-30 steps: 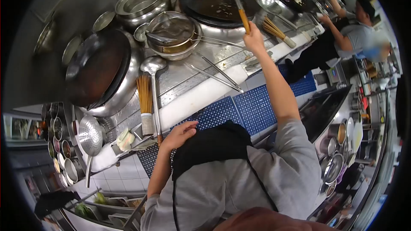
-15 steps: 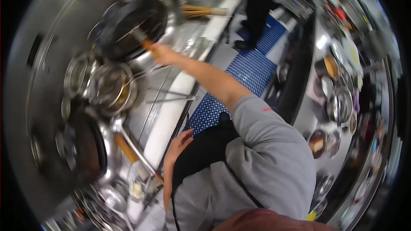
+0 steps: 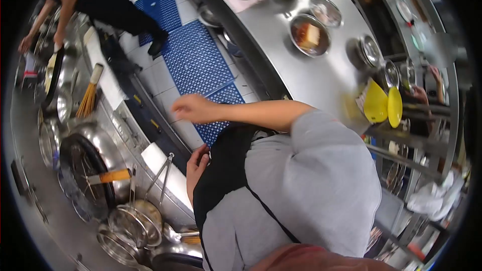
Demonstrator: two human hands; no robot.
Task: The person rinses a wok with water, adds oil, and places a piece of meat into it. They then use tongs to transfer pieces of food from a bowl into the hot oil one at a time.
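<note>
My right hand (image 3: 195,108) is blurred, held out over the blue floor mat with its fingers curled in. Nothing shows in it. My left hand (image 3: 197,168) hangs low beside the black apron (image 3: 226,163), fingers stretched out and a little apart, holding nothing. To the left of both hands, a dark wok (image 3: 88,178) sits on the steel stove counter. Across its rim lies an orange wooden handle (image 3: 116,175) with a short metal shank. Metal tongs (image 3: 163,176) rest at the counter edge, closest to my left hand.
Wire strainers (image 3: 135,226) and a bamboo brush (image 3: 90,95) stand along the stove. A co-worker in dark trousers (image 3: 108,7) works at the far stove end. On the opposite steel counter (image 3: 266,35) are a bowl with a pale block (image 3: 311,37) and a yellow container (image 3: 376,101).
My right hand has let go of the wooden handle, left in the wok, and moved over the floor mat. The view has turned right, showing more of the opposite counter and the co-worker.
</note>
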